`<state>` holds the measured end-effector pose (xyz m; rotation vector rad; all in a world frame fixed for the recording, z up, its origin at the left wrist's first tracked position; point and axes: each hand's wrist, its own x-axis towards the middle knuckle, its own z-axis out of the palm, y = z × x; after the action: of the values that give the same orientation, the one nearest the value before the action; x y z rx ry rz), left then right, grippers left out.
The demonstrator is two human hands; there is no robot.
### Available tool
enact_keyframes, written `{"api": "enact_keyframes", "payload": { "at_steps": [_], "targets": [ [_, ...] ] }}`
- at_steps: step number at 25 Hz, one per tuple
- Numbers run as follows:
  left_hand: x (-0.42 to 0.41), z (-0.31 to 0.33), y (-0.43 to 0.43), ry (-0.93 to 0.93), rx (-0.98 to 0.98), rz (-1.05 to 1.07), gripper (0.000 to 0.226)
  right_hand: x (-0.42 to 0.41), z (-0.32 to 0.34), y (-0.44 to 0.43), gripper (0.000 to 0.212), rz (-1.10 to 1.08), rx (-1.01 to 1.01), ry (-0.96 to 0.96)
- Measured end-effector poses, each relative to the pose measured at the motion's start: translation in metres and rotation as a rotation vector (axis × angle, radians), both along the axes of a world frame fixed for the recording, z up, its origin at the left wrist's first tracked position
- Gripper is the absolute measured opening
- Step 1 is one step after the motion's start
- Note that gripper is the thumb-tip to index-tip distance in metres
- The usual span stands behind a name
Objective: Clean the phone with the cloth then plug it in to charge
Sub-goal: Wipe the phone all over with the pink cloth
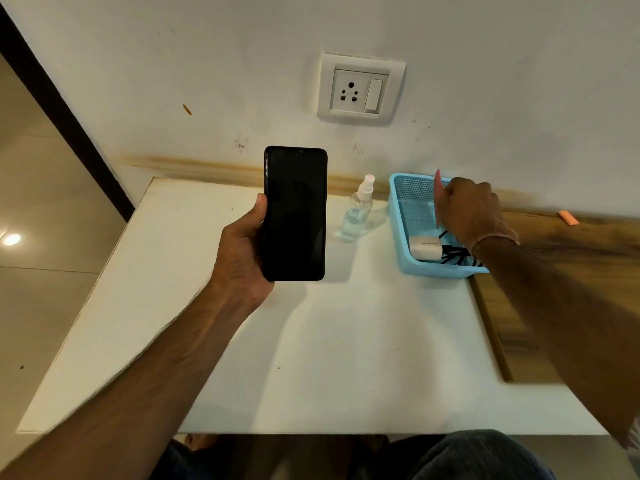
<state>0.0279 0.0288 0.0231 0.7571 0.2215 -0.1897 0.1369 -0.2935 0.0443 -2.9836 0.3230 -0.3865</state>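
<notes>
- At centre frame, my left hand (242, 247) was wrapped round the phone (295, 213), thumb on its left edge, the dark screen facing me.
- The phone's long axis ran straight up and down the frame. It was held above the white table (311, 341), clear of it as far as I could judge.
- Right of centre, my right hand (467, 209) was down in the blue basket (436, 268), fingers curled on a thin red strip I took for the cloth (437, 188), seen edge-on.
- The hands were well apart, with the spray bottle (358, 209) standing between them.
- The relation that mattered: the cloth lay right of the phone, already in the right hand, and would need to come left past the bottle to reach the screen.
- A white charger (423, 247) and black cable (453, 252) sat at the basket's lower end. The wall socket (356, 90), upper centre, had nothing plugged in.
</notes>
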Motion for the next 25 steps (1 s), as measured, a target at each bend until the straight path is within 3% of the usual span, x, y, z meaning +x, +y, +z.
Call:
{"api": "enact_keyframes", "payload": {
  "at_steps": [6, 13, 17, 25],
  "targets": [
    [0.000, -0.004, -0.001, -0.006, -0.007, 0.003, 0.037, -0.063, 0.036, 0.008, 0.022, 0.024, 0.778, -0.247],
    [0.000, -0.004, 0.000, 0.006, 0.009, 0.020, 0.035, -0.139, 0.080, 0.075, 0.016, 0.263, 1.617, -0.096],
    [-0.002, -0.002, 0.000, -0.011, 0.057, 0.011, 0.036, -0.171, 0.084, 0.114, 0.007, 0.357, 1.803, -0.029],
    [0.002, -0.009, 0.001, 0.067, 0.064, -0.032, 0.032, -0.199, 0.080, 0.145, 0.013, 0.417, 1.884, -0.010]
  ]
}}
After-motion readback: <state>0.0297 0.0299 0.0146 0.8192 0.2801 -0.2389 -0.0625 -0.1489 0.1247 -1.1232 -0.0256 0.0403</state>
